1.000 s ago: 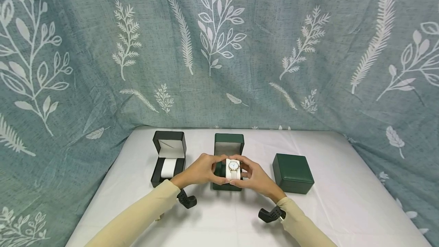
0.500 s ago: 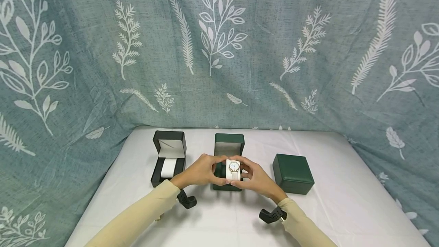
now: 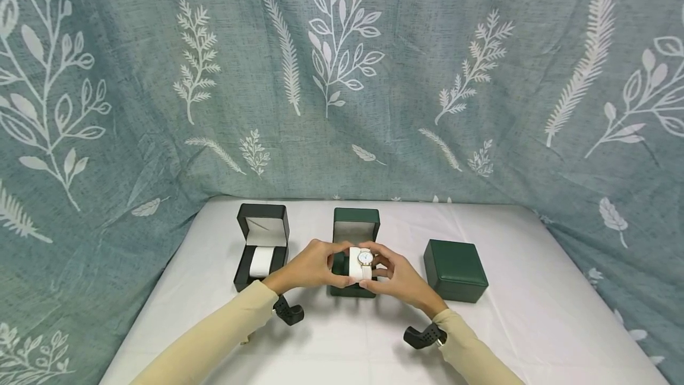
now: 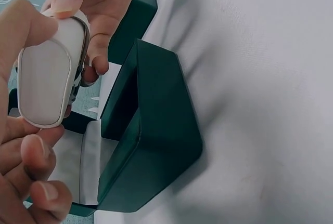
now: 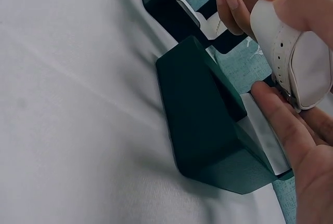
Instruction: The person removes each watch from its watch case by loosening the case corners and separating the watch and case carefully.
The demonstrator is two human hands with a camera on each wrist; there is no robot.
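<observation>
My left hand [image 3: 317,263] grips the left side of a white watch cushion [image 3: 354,266], thumb near its lower edge and forefinger near its top. A wristwatch [image 3: 366,257] with a pale dial, thin metal rim and white strap wraps the cushion towards its right side. My right hand [image 3: 398,272] holds the watch and cushion from the right. In the right wrist view the punched strap [image 5: 281,52] and its buckle show beside the cushion's flat end. Both hands are above an open dark green watch box [image 3: 357,217], partly hidden behind them.
An open black watch box [image 3: 263,212] with a white cushion [image 3: 262,262] in it stands at the left, close to the left forearm. A closed dark green box [image 3: 456,269] is at the right. All rest on a white-covered table [image 3: 352,349] before a patterned curtain.
The watch has shifted towards the right side of the cushion, so more white cushion shows left of the dial. Both hands keep their grip; the boxes stay put.
</observation>
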